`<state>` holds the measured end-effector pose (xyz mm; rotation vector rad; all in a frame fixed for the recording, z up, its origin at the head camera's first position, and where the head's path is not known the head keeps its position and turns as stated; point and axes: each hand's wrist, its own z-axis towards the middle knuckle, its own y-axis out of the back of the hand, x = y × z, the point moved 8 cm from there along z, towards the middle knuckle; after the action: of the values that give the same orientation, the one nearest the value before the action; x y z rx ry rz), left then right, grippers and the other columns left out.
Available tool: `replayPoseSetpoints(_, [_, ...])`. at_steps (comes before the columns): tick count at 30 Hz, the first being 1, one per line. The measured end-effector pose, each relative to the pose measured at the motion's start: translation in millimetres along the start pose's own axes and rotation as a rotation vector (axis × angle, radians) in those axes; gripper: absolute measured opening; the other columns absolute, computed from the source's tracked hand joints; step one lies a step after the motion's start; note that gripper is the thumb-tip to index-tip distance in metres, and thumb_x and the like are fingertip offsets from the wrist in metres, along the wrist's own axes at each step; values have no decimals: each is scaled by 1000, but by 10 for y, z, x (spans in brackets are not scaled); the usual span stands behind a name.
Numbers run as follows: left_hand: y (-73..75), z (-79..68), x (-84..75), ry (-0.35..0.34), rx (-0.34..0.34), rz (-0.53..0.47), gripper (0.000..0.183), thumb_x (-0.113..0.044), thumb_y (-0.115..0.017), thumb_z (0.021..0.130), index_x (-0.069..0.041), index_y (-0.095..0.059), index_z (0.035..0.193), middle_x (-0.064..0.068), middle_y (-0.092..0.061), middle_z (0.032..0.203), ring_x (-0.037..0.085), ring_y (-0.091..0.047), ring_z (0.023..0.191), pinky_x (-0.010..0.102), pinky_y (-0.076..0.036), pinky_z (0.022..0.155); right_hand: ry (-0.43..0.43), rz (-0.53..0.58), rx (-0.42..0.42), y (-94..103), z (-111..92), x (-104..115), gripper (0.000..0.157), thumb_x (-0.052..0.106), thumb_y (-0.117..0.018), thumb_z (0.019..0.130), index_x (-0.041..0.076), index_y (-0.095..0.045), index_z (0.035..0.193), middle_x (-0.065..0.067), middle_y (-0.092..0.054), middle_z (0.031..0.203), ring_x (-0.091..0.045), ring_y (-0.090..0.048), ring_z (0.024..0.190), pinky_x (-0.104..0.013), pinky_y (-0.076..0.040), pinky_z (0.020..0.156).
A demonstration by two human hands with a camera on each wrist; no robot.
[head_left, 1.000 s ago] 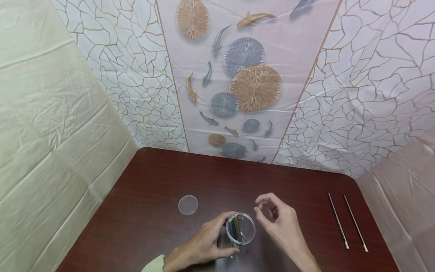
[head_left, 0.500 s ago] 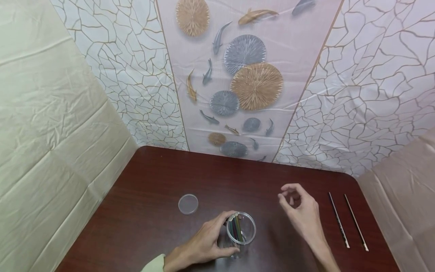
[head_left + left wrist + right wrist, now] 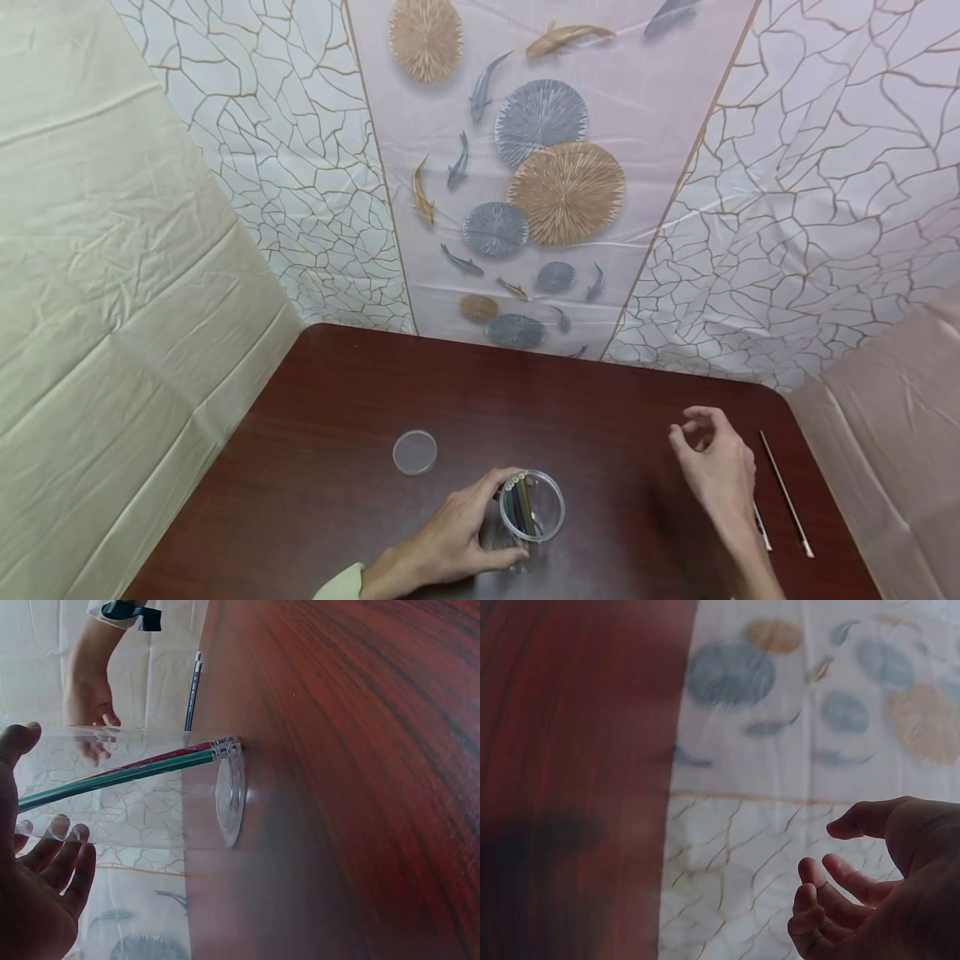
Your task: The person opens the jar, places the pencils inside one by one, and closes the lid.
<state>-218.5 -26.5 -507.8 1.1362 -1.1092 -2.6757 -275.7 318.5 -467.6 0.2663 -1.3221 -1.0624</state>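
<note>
The clear jar (image 3: 553, 504) is stood upright on the table (image 3: 337, 400), gripped by the left hand (image 3: 468, 525) with thumb and fingers wrapped round its side. A few pencils (image 3: 519, 504) are held inside it, bunched and leaning to one side; silver ends can be seen down by the base in the left wrist view.

Two more are laid out well to the right: the inner loose pencil (image 3: 762, 529), mostly hidden behind the right hand (image 3: 716, 467), and the outer loose pencil (image 3: 786, 493) a bit past it. Both are lined up lengthwise away from the person, apart from each other. The right hand is way nearer to them — raised above the table, fingers loosely curved, thumb apart, nothing gripped. Whether it's directly over the inner one can't be told.

A clear round lid (image 3: 415, 452) is laid flat beyond the jar, off to its left.
</note>
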Motion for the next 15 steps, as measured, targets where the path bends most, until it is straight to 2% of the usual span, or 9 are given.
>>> replayPoseSetpoints(3, [1, -1, -5, 0, 1, 0, 91, -38, -89, 88, -21, -36, 159, -6, -60, 142, 10, -63, 122, 38, -56, 100, -22, -33, -24, 14, 32, -189, 31, 18, -75, 95, 10, -69, 124, -9, -74, 104, -22, -60, 81, -44, -43, 70])
replayPoseSetpoints(8, [3, -2, -14, 0, 0, -2, 91, -36, -90, 87, -21, -37, 159, -6, -61, 141, 10, -63, 122, 39, -57, 99, -70, -74, -22, 27, 74, -494, 36, 17, -72, 95, 5, -65, 128, -17, -72, 111, -46, -64, 100, -63, -45, 78])
replayPoseSetpoints(11, [0, 1, -15, 0, 1, 0, 91, -36, -90, 87, -21, -37, 159, -6, -61, 141, 10, -63, 123, 38, -56, 100, -101, -99, -1, 24, 96, -654, 39, 17, -71, 95, 2, -63, 131, -20, -69, 115, -50, -63, 106, -66, -46, 81])
replayPoseSetpoints(15, [-6, 9, -14, -4, 4, -3, 91, -36, -90, 87, -20, -37, 159, -6, -60, 142, 10, -62, 123, 37, -56, 101, -148, -138, 32, 12, 135, -866, 46, 19, -70, 95, -2, -61, 135, -27, -65, 120, -57, -60, 107, -70, -45, 79])
